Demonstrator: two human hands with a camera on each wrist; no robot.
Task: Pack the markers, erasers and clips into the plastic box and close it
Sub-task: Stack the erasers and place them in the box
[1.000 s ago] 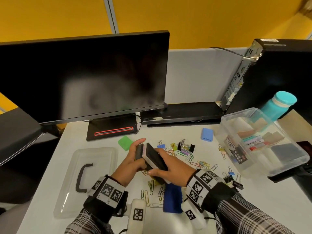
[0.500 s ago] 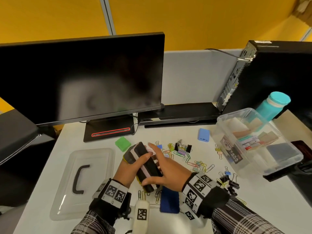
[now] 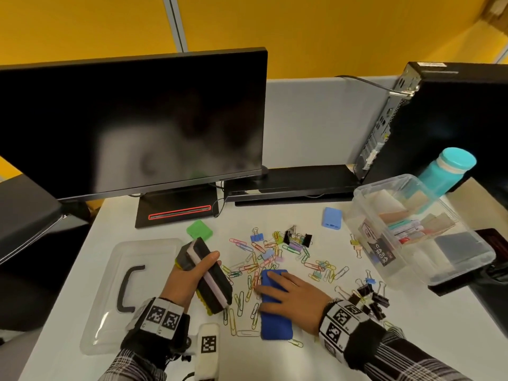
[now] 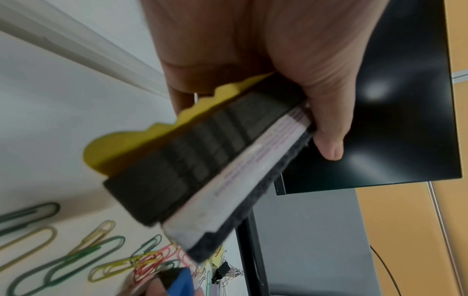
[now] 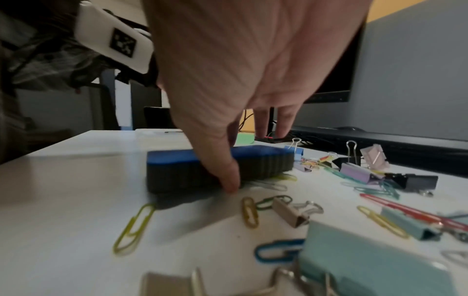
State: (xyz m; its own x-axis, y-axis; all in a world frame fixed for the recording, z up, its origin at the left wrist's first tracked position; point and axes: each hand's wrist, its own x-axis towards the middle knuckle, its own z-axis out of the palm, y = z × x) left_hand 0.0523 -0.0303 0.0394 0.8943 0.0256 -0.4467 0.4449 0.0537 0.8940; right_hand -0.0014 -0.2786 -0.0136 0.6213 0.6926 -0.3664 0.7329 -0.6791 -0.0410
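The right hand (image 3: 295,294) has dropped flat, fingers straight, onto the blue foam-backed eraser (image 3: 275,323) beside the left hand (image 3: 187,279), which clamps two stacked dark-felt erasers (image 3: 213,281); the blue one looks light and squashy, best pinched by its long sides; clear plastic box (image 3: 380,250) well right of both hands.

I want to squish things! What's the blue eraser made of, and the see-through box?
The blue eraser looks like soft foam, though I can't be sure: it has a matte blue top and a ribbed dark grey side. The box seems to be hard plastic, clear and glossy: its contents show through the walls.
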